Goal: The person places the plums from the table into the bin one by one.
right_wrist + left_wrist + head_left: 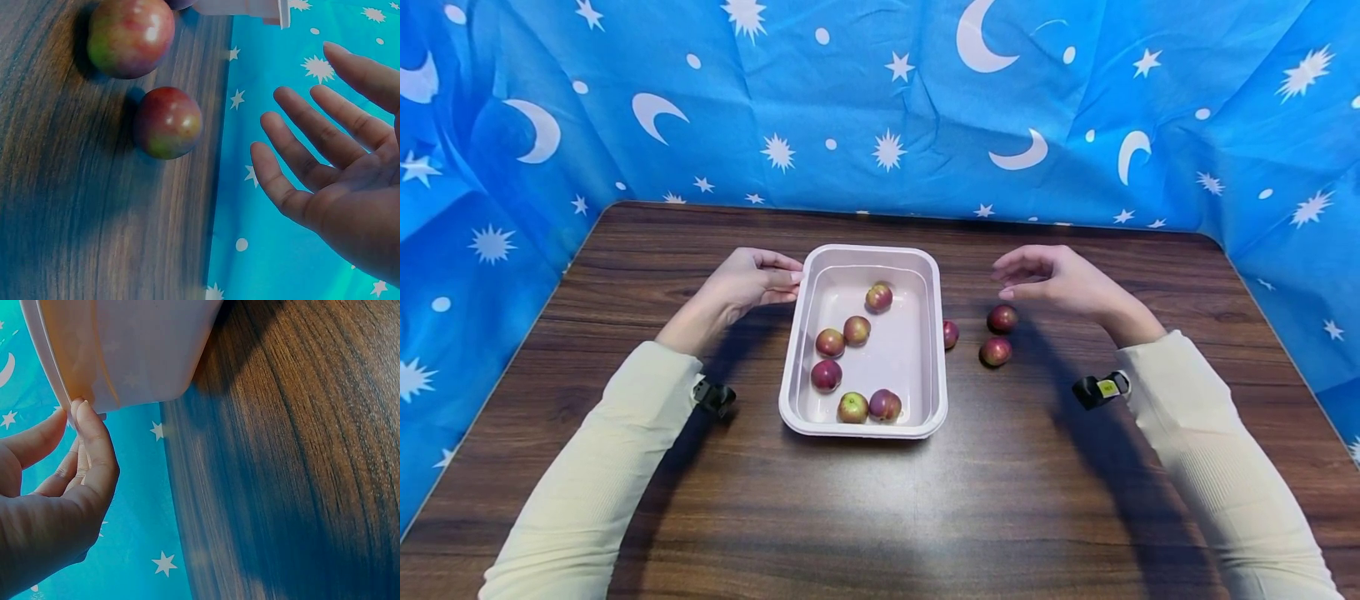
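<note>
A white plastic tray (917, 333) stands in the middle of the table with several red-green plums (826, 376) on its floor. My left hand (752, 279) pinches the tray's left rim between thumb and fingers; the left wrist view shows this hand (81, 469) at the edge of the tray wall (144, 350). To the right of the tray, my right hand (1052, 279) hovers with nothing in it. Its fingers (312, 156) are spread and relaxed in the right wrist view. Just below it in the head view lie two plums (1002, 318), and a third plum (951, 334) is partly hidden by the tray's right side.
The dark wood-grain table (880, 517) has rounded far corners. A blue cloth (850, 100) with white moons and stars hangs along its back and sides. A black wrist camera (715, 397) sits at the left cuff, another camera (1097, 390) at the right.
</note>
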Motion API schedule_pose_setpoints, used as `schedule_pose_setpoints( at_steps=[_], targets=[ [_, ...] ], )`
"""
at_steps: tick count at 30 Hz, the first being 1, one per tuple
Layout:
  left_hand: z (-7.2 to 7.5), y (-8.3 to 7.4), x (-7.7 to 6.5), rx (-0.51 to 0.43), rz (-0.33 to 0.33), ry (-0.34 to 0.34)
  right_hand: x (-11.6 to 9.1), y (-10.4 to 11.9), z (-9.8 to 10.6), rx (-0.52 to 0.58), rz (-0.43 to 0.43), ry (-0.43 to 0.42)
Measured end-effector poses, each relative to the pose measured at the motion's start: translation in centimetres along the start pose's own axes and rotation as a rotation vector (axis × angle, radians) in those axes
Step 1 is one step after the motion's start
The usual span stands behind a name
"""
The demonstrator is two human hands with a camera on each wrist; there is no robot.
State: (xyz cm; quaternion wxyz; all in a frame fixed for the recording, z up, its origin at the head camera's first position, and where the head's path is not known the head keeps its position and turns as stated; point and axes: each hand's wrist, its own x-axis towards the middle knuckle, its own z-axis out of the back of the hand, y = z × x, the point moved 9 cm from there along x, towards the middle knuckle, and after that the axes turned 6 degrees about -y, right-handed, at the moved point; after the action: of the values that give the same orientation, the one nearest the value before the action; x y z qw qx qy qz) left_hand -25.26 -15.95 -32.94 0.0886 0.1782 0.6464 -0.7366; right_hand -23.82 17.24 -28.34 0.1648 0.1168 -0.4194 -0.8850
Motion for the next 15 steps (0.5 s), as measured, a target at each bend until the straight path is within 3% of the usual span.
schedule_pose_setpoints(
  at_steps=[15],
  targets=[
    [0.0, 0.0, 0.0, 0.001, -0.007, 0.0, -0.2, -2.2, -0.2, -0.022, -0.051, -0.007]
  ],
)
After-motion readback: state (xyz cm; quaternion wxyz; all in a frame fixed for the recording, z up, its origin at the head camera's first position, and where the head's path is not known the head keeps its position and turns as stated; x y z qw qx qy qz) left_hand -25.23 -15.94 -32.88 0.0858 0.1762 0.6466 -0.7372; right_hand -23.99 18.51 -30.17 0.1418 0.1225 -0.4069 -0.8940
